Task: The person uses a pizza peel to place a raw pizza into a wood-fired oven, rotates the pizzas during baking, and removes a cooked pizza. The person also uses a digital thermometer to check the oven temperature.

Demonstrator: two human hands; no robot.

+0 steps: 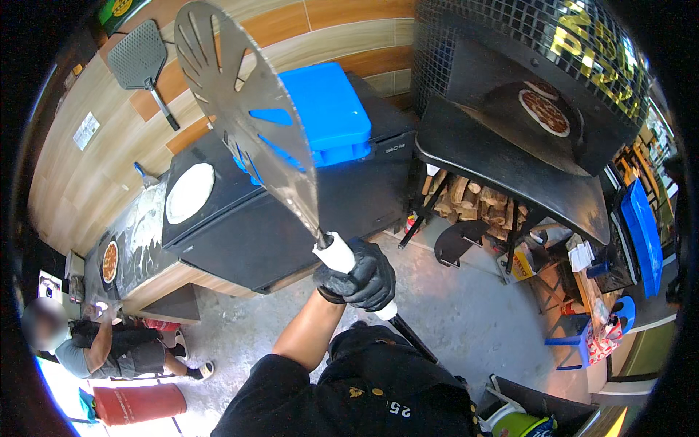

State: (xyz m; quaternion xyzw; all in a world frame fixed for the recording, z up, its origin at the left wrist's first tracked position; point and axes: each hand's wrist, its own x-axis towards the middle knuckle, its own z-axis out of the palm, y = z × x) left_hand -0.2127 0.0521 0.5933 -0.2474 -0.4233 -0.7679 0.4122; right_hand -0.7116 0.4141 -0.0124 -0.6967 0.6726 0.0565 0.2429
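My left hand (pixel 357 278), in a black glove, is closed around the white-wrapped grip (pixel 336 253) of a long-handled pizza peel. The peel's round, slotted metal blade (pixel 229 109) is raised at the upper left, tilted nearly edge-on. Its dark rear shaft (pixel 412 338) runs down past my black-clothed torso. My right hand is out of view. To the right of the blade, two topped pizzas (pixel 544 113) lie in the mouth of an oven (pixel 469 71), behind its dark front ledge (pixel 491 147). A flat, pale dough round (pixel 190 194) rests on the black counter unit (pixel 229 240).
Blue plastic boxes (pixel 327 109) stand on the counter behind the blade. Split firewood (pixel 472 199) is stacked under the oven; a black half-round plate (pixel 461 240) is below. A co-worker (pixel 109 344) is at left near a sauced pizza (pixel 110 262) and red cylinder (pixel 139 403).
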